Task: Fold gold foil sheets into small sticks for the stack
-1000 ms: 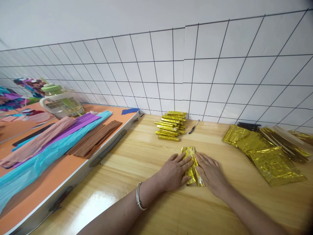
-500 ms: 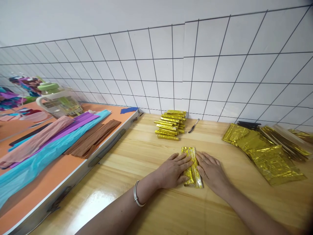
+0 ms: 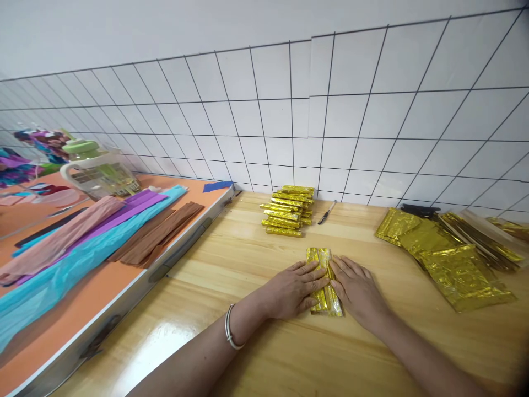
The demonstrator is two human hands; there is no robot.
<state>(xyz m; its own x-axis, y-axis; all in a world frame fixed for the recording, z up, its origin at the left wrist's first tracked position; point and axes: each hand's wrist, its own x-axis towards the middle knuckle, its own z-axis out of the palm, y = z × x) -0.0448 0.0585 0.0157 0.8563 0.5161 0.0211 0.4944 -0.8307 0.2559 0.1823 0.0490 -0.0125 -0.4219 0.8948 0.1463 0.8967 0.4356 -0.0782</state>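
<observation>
A narrow folded strip of gold foil (image 3: pixel 323 260) lies on the wooden table (image 3: pixel 256 275) in front of me. My left hand (image 3: pixel 294 289) lies flat on its left side, fingers stretched over the foil. My right hand (image 3: pixel 359 291) presses flat against its right side, fingertips on the foil. Behind them stands a stack of folded gold foil strips (image 3: pixel 288 211). A metal bangle (image 3: pixel 230 333) sits on my left wrist.
Flat gold foil sheets (image 3: pixel 450 251) are spread at the right. A pen (image 3: pixel 327 212) lies by the tiled wall. On the orange table (image 3: pixel 82 298) at the left lie blue, pink, purple and brown crepe paper strips (image 3: pixel 95 237) and a plastic jug (image 3: pixel 101 171).
Both hands have slid slightly along the foil strip, pressing it flatter and narrower. The view has shifted a little downward.
</observation>
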